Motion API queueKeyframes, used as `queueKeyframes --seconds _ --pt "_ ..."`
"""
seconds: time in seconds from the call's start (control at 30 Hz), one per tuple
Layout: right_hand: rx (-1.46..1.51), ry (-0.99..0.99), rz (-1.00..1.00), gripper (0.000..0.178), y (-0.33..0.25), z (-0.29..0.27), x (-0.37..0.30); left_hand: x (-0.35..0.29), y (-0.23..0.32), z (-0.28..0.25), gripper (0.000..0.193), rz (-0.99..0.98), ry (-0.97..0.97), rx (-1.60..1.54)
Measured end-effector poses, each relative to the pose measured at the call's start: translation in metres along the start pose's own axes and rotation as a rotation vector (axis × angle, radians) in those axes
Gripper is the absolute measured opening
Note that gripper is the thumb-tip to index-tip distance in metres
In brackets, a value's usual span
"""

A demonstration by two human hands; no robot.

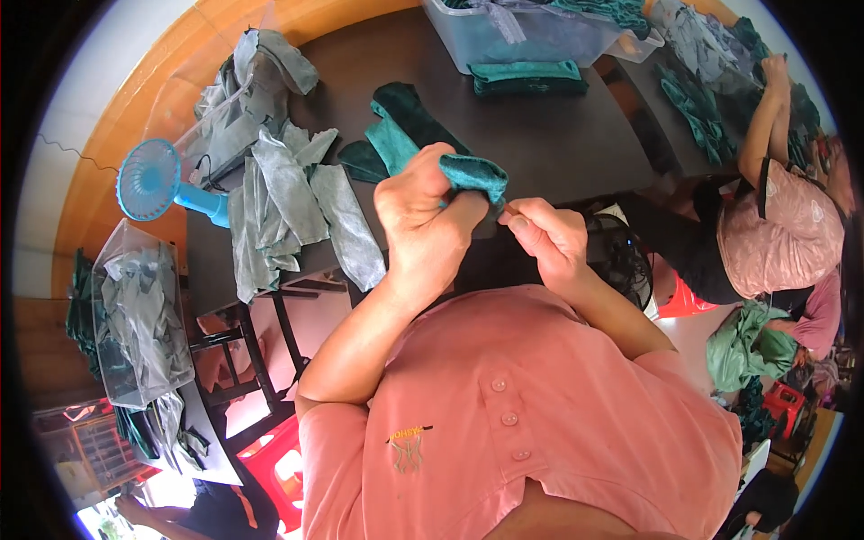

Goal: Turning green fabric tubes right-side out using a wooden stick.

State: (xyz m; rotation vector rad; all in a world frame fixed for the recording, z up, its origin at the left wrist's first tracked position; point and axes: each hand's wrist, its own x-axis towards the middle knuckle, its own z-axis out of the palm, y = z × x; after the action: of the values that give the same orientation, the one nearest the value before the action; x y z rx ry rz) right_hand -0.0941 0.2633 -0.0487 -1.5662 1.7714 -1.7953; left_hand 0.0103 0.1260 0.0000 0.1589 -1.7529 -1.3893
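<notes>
My left hand (423,216) is closed around a dark green velvet piece (474,175), whose rolled end sticks out above the fingers toward the right. My right hand (549,236) is pinched just beside that end, with a thin brown stick-like thing (506,214) at its fingertips, touching or nearly touching the cloth. Most of that thing is hidden by the fingers. Behind my left hand, more green velvet strips (418,117) lie on the dark table (333,99). I cannot tell whether they join the piece I hold.
Grey-green cloth pieces (292,202) hang over the table's left edge, by a blue fan (151,180). A clear bin (531,45) and folded green velvet (529,79) stand at the back. Another cloth-filled bin (139,315) is left. A co-worker (778,225) works at the right.
</notes>
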Motion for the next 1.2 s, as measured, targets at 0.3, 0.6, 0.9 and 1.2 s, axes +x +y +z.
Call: queueKeyframes --seconds 0.3,0.6,0.9,1.2 --pt "0.069 -0.030 0.107 0.025 -0.004 -0.005 -0.006 -0.009 -0.006 0.004 0.018 -0.178 0.094 -0.294" --pt "0.123 0.022 0.164 0.028 -0.003 -0.010 -0.008 -0.005 -0.001 -0.011 0.042 -0.200 0.151 0.098" --pt "0.020 -0.009 0.086 0.027 0.002 -0.007 -0.008 -0.002 0.018 -0.024 0.043 -0.130 -0.065 -0.110" --pt "0.001 -0.074 0.095 0.023 0.002 -0.011 -0.016 -0.007 -0.009 -0.024 0.029 -0.051 0.056 -0.271"
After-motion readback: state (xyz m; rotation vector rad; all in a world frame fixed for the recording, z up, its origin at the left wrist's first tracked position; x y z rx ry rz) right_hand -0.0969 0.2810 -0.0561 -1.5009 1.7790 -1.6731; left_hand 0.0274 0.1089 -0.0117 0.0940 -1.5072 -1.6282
